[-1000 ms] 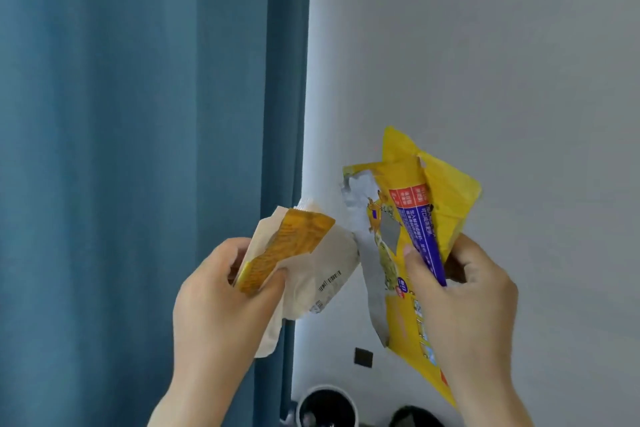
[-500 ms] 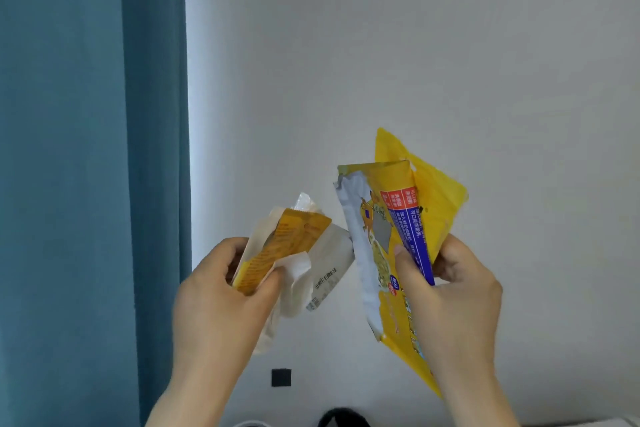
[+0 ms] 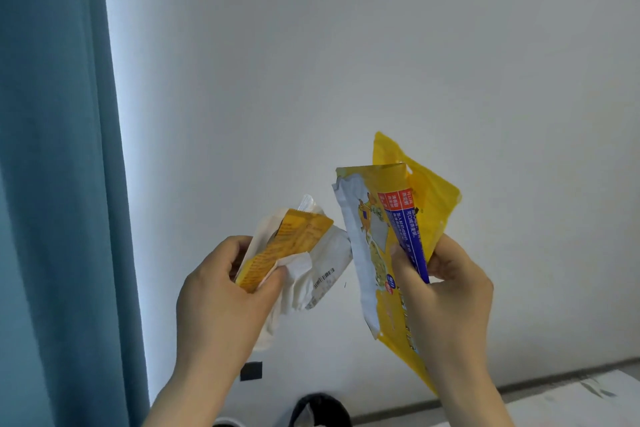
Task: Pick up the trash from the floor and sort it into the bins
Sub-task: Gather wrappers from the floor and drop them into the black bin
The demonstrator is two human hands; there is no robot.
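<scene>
Left hand (image 3: 221, 302) grips orange-and-white wrappers (image 3: 298, 253); right hand (image 3: 446, 298) pinches yellow snack bag (image 3: 391, 253). Both held up before wall (image 3: 346, 62). Pickup looks done; sorting remains, dark bin (image 3: 320, 409) below.

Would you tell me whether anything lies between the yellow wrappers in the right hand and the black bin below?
Nothing visible does; only bare wall shows between the yellow wrappers and the partly cropped black bin.

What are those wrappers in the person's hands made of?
Yellow bag: likely glossy plastic film; a silvery lining shows at its torn edge. Orange packet: probably printed film, semi-matte. White wrapper: crumpled, matte, paper or thin plastic; cannot tell.
</scene>
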